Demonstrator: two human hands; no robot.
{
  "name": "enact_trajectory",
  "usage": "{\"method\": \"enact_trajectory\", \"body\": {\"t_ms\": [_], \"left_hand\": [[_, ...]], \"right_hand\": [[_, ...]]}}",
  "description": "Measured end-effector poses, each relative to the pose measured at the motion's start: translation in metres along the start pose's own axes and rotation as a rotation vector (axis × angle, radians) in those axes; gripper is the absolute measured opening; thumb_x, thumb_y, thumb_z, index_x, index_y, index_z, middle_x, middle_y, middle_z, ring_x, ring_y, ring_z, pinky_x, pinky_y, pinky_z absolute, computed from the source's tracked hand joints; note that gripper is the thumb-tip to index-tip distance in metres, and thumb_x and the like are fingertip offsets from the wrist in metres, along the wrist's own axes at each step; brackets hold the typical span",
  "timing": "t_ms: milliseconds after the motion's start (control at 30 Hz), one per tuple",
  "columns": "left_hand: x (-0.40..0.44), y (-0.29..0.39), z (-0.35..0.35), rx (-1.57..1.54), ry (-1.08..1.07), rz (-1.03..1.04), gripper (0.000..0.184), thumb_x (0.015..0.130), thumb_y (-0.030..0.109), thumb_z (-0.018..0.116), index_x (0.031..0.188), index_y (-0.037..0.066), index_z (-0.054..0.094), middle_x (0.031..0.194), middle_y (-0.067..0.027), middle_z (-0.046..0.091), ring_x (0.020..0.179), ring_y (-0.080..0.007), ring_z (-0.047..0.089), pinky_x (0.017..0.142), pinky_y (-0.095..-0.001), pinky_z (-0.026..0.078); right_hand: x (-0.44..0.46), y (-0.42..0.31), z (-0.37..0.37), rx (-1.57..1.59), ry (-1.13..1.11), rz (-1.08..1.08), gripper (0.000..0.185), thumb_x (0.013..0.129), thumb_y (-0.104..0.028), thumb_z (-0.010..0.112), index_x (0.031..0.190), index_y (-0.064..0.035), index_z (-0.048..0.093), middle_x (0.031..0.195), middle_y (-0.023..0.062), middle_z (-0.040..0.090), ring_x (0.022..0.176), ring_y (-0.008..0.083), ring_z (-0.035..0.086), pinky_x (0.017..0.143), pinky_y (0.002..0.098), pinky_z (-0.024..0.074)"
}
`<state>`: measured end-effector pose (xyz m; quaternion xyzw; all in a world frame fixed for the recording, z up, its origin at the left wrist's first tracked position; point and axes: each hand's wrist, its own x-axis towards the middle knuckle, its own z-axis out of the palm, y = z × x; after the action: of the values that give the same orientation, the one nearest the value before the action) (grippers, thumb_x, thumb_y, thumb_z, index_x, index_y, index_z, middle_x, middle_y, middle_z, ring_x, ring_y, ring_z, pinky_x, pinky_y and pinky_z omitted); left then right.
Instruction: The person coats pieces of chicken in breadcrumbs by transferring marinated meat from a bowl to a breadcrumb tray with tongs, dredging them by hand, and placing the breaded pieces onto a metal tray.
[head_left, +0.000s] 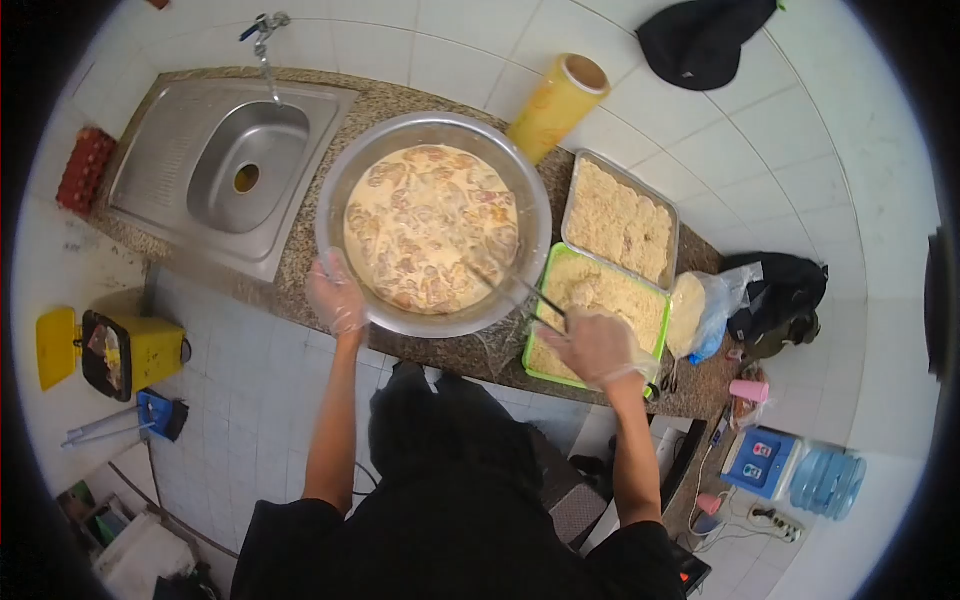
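A large metal bowl (335, 190) on the counter holds meat pieces in pale, creamy batter (430, 230). My left hand (338, 295), in a clear plastic glove, grips the bowl's near-left rim. In my gloved right hand (597, 347) is a pair of tongs (547, 300), its tips reaching over the rim to the batter's right side, blurred. Beneath that hand lies a green tray (538, 369) of pale crumbs (622, 300), with a coated lump (585, 291) near its middle. Behind it, a metal tray (572, 205) is filled with breaded pieces (620, 222).
Left of the bowl is a steel sink (150, 150) with a tap (264, 40). A yellow film roll (558, 108) stands against the wall. Plastic bags (715, 305), scissors (669, 378) and a pink cup (748, 391) lie rightward. A yellow bin (158, 350) stands on the floor.
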<state>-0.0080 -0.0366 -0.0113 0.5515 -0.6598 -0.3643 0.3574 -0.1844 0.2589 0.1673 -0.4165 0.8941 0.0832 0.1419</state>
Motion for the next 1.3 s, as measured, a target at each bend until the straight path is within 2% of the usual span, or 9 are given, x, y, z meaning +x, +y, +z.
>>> {"method": "enact_trajectory", "body": {"t_ms": [133, 333, 433, 633, 767, 867, 967, 1067, 1300], "left_hand": [[0.001, -0.004, 0.0, -0.013, 0.045, 0.042, 0.039, 0.105, 0.034, 0.055, 0.098, -0.003, 0.066, 0.085, -0.0244, 0.068, 0.077, -0.0397, 0.064, 0.074, -0.0469, 0.049], [0.004, -0.009, 0.0, 0.042, 0.047, -0.005, 0.029, 0.102, 0.026, 0.059, 0.1, -0.001, 0.068, 0.087, -0.0245, 0.07, 0.08, -0.0424, 0.068, 0.074, -0.048, 0.051], [0.005, -0.006, -0.002, -0.046, 0.053, 0.035, 0.028, 0.101, 0.025, 0.06, 0.102, -0.002, 0.068, 0.088, -0.0243, 0.07, 0.081, -0.0427, 0.068, 0.075, -0.0487, 0.051], [0.007, -0.005, -0.004, -0.04, 0.05, 0.044, 0.03, 0.101, 0.025, 0.06, 0.103, -0.004, 0.067, 0.09, -0.0248, 0.071, 0.082, -0.0433, 0.067, 0.075, -0.0494, 0.051], [0.007, -0.012, 0.001, -0.026, 0.057, 0.017, 0.03, 0.101, 0.026, 0.06, 0.103, -0.004, 0.067, 0.089, -0.0252, 0.071, 0.083, -0.0432, 0.068, 0.075, -0.0493, 0.051], [0.005, -0.006, -0.001, -0.03, 0.05, -0.031, 0.031, 0.101, 0.026, 0.06, 0.102, -0.003, 0.067, 0.089, -0.0251, 0.07, 0.083, -0.0433, 0.068, 0.075, -0.0494, 0.051], [0.008, -0.008, -0.004, -0.04, 0.041, 0.011, 0.03, 0.101, 0.026, 0.06, 0.102, -0.003, 0.068, 0.09, -0.0247, 0.071, 0.083, -0.0433, 0.068, 0.075, -0.0493, 0.051], [0.008, -0.011, -0.005, -0.037, 0.03, 0.02, 0.03, 0.101, 0.026, 0.061, 0.103, -0.003, 0.068, 0.091, -0.0244, 0.071, 0.084, -0.0431, 0.068, 0.075, -0.0493, 0.052], [0.006, -0.004, -0.005, -0.027, 0.065, -0.006, 0.027, 0.101, 0.025, 0.061, 0.106, -0.001, 0.069, 0.093, -0.0237, 0.072, 0.086, -0.0418, 0.069, 0.078, -0.0486, 0.052]], "right_hand": [[0.04, -0.046, 0.0, -0.017, -0.179, -0.159, 0.064, 0.096, -0.065, 0.054, 0.088, -0.0029, 0.069, 0.076, 0.0185, 0.071, 0.075, 0.0364, 0.071, 0.068, 0.0465, 0.0554], [0.081, -0.065, 0.059, -0.063, -0.088, -0.218, 0.06, 0.101, -0.057, 0.05, 0.085, -0.0032, 0.07, 0.082, 0.0207, 0.072, 0.08, 0.0383, 0.071, 0.073, 0.0483, 0.056], [0.075, -0.05, 0.041, 0.033, -0.094, -0.165, 0.058, 0.103, -0.052, 0.049, 0.083, -0.0012, 0.069, 0.08, 0.0235, 0.07, 0.078, 0.0425, 0.069, 0.072, 0.0507, 0.0544], [0.056, -0.019, -0.014, 0.137, -0.097, 0.021, 0.061, 0.103, -0.055, 0.048, 0.087, 0.0001, 0.069, 0.082, 0.0277, 0.068, 0.083, 0.0469, 0.068, 0.075, 0.0546, 0.0527], [0.062, -0.062, -0.038, 0.162, -0.31, 0.058, 0.063, 0.102, -0.056, 0.049, 0.087, 0.0011, 0.07, 0.085, 0.0253, 0.071, 0.084, 0.045, 0.069, 0.076, 0.052, 0.0541], [0.081, -0.071, 0.036, 0.048, -0.259, -0.104, 0.067, 0.101, -0.062, 0.046, 0.091, -0.0004, 0.068, 0.088, 0.0232, 0.071, 0.085, 0.0419, 0.069, 0.076, 0.0497, 0.054], [0.086, -0.059, 0.075, 0.013, -0.115, -0.225, 0.064, 0.102, -0.06, 0.045, 0.092, -0.0014, 0.069, 0.085, 0.0233, 0.071, 0.084, 0.0427, 0.069, 0.076, 0.0513, 0.0544], [0.077, -0.054, 0.02, 0.028, -0.239, -0.096, 0.053, 0.102, -0.05, 0.05, 0.093, -0.0021, 0.071, 0.085, 0.024, 0.071, 0.085, 0.0429, 0.07, 0.078, 0.052, 0.0542], [0.058, -0.053, -0.016, -0.114, -0.085, 0.042, 0.043, 0.101, -0.044, 0.055, 0.098, -0.0027, 0.068, 0.084, 0.0219, 0.071, 0.084, 0.0393, 0.07, 0.074, 0.0504, 0.0553]]}}
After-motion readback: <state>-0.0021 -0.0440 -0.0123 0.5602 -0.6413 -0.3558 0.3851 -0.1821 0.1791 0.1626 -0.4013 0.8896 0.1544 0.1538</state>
